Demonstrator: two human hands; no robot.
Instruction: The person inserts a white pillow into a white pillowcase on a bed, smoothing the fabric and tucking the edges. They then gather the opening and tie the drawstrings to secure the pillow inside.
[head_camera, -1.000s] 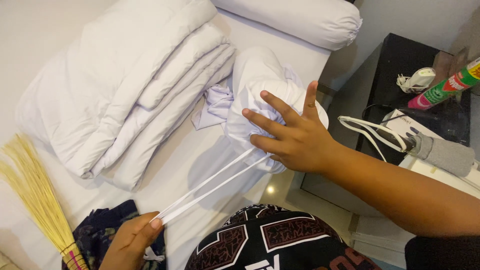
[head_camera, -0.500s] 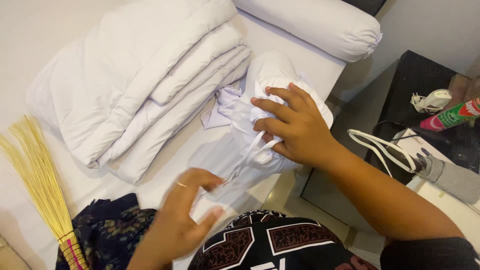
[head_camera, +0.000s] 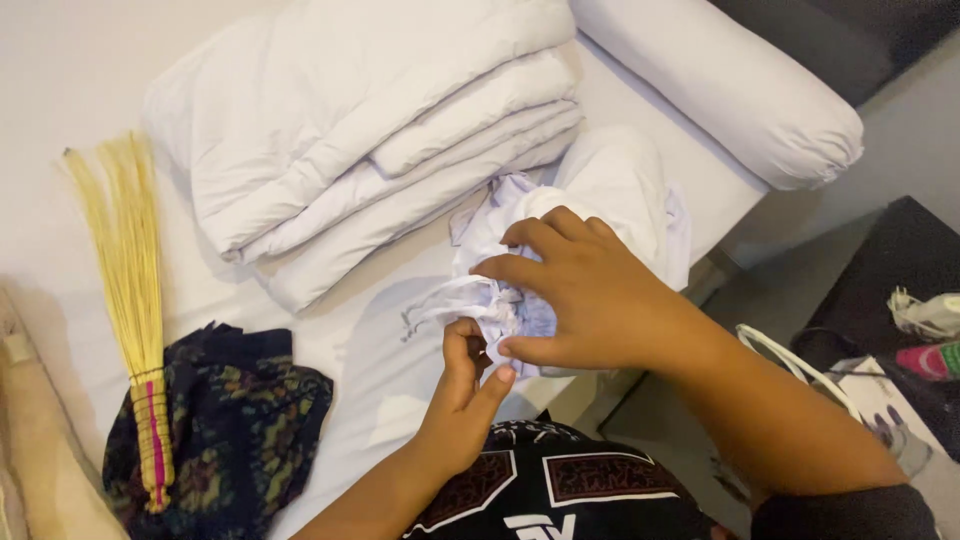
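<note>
White cloth bundle (head_camera: 610, 190) lies on bed (head_camera: 60, 60), near bed's edge, beside folded white blanket (head_camera: 380, 130). Bundle's bunched mouth with white string (head_camera: 440, 300) sits under both hands. Right hand (head_camera: 575, 295) lies over bunched part, grip closed on cloth. Left hand (head_camera: 465, 385) just below, fingers pinched narrow on cloth and string. Long white pillow (head_camera: 730, 90) behind bundle. Yellow broom (head_camera: 130, 300) far left, tip on dark patterned cloth (head_camera: 240, 410).
</note>
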